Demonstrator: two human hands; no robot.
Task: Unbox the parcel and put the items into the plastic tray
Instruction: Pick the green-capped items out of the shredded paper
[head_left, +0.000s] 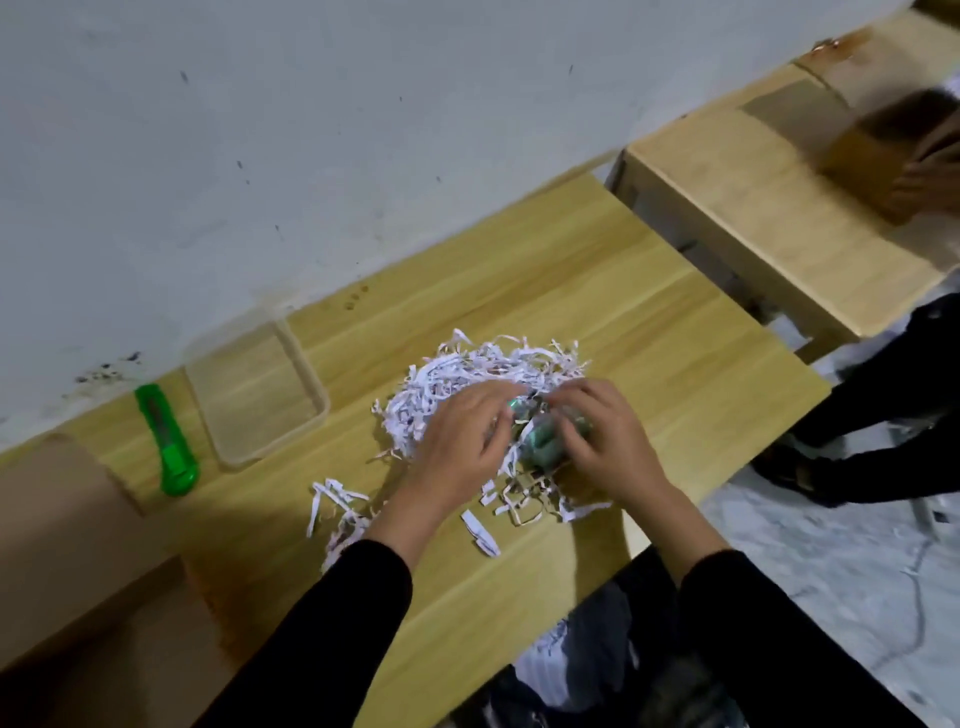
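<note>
Wooden table (597, 291), green item (540, 447) upright.

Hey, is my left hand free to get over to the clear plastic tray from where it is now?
Probably yes. The left hand sits in the shredded paper, and the plastic tray lies to its left with only bare table between them; the green cutter lies beyond the tray.

Your right hand (605, 441) and left hand (462, 441) cover most of the greenish item (540, 447), so you cannot tell what it is. At eight o'clock, the cardboard box (62, 525) runs off the frame's edge. At two o'clock, another person's hand (932, 176) and carton (878, 166) are motion-blurred and cut off.
</note>
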